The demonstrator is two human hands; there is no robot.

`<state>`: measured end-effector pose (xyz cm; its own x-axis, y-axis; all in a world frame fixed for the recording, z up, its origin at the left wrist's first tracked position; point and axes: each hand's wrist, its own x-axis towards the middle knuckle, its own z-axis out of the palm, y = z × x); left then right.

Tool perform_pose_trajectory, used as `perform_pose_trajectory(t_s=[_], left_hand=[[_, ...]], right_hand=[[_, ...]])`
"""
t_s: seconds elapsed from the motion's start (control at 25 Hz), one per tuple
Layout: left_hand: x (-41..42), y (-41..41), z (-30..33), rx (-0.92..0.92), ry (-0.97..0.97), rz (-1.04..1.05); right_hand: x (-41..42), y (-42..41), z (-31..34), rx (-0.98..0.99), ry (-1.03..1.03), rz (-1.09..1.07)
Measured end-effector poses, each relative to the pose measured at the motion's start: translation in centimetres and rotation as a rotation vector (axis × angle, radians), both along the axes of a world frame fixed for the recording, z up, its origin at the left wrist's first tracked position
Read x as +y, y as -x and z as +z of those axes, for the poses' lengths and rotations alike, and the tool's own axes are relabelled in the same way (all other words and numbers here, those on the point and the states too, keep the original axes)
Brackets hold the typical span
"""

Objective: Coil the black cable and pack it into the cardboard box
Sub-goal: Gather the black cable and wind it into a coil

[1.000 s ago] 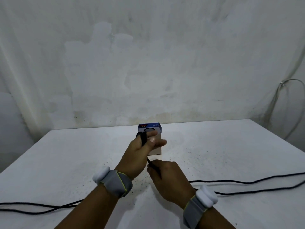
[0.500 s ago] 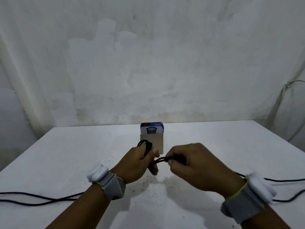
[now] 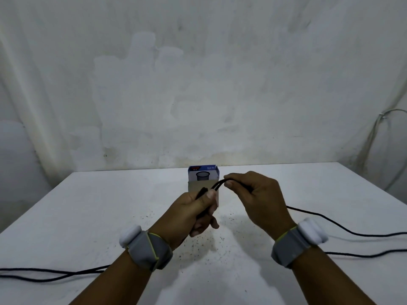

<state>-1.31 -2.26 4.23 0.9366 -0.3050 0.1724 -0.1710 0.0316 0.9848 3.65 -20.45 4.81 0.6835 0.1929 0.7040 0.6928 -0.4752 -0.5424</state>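
A long black cable [image 3: 326,221] trails across the white table [image 3: 88,208] to both sides. My left hand [image 3: 191,213] is shut around a small bundle of cable loops, thumb on top. My right hand [image 3: 257,198] pinches a doubled strand just above and right of it, lifting it in a short arch. Behind both hands stands a small cardboard box [image 3: 203,175] with a blue printed upper part; its lower part is hidden by my hands.
Loose cable runs lie on the table at the lower left [image 3: 44,274] and at the right edge [image 3: 374,254]. Dark specks dot the tabletop near my wrists. A grey wall rises behind the table, with a pale wire [image 3: 378,133] hanging at the right.
My right hand has come up from below my left hand, swung right and then risen, drawing a doubled strand of cable upward. My left hand kept its grip on the loops.
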Motion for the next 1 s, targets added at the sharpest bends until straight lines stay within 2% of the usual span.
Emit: perform_pose_trajectory(t_s=[0.36,0.56,0.84,0.92,1.0], left_hand=[[0.0,0.3,0.7,0.095,0.318,-0.027],[0.7,-0.2,1.7,0.106,0.541,-0.055],[0.0,-1.7,1.1,0.012,0.529,0.163],[0.2,-2.1,0.7,-0.040,0.464,0.233],[0.5,-2.4,0.3,-0.084,0.308,0.277]], right_hand=[[2.2,-1.2,-6.0,0.025,0.080,-0.068],[1.4,-2.3,-8.8,0.126,0.169,-0.198],[2.5,-0.1,-9.7,0.188,0.293,-0.085],[3.0,1.4,-9.4,0.165,0.362,-0.024],[3.2,3.0,-8.9,0.144,0.390,0.057]])
